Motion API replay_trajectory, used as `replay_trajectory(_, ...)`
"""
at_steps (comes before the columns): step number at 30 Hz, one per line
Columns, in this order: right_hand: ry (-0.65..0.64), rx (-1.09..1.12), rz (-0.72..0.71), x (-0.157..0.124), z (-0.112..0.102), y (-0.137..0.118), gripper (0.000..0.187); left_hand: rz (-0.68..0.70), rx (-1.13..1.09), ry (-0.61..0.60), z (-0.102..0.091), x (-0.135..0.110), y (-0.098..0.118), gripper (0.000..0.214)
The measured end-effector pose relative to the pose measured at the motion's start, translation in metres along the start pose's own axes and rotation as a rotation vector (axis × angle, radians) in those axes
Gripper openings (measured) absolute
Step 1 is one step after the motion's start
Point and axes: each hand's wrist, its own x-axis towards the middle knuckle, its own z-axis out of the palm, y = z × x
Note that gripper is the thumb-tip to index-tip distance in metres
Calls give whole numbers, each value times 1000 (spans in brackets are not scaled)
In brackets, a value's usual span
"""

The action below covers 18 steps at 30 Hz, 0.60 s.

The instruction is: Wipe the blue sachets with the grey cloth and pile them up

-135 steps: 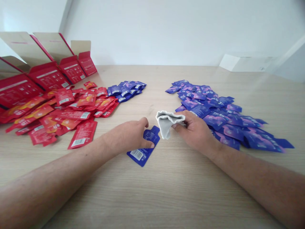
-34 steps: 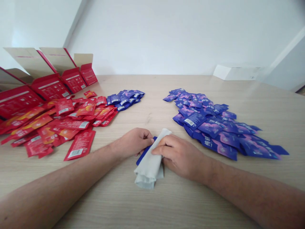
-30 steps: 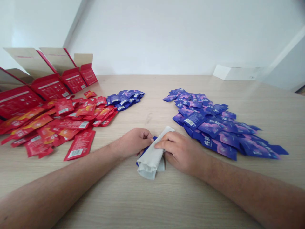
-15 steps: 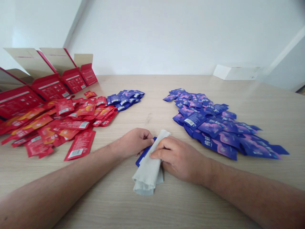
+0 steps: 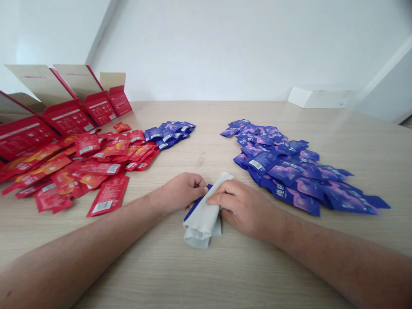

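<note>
The blue sachet (image 5: 191, 212), partly covered on the wood-grain counter (image 5: 154, 270), is pinched near its upper edge by the left hand (image 5: 186, 189); the folded white cloth (image 5: 202, 218) is gripped over it by the right hand (image 5: 240, 205). The sachet is best kept flat, pressed evenly. The counter is backed by a white wall (image 5: 206, 51).

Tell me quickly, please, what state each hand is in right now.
Left hand: closed, holding the blue sachet at its edge.
Right hand: closed, holding the white cloth, which covers part of that sachet.
</note>
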Motion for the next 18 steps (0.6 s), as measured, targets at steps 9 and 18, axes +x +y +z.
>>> replay_trajectory(9,-17,25,-30,-1,-1,-2,34,-1,26,18,0,-1,2,28)
replay_trajectory(18,-21,18,-12,0,-1,-3,33,-5,9,3,-1,-2,4,29)
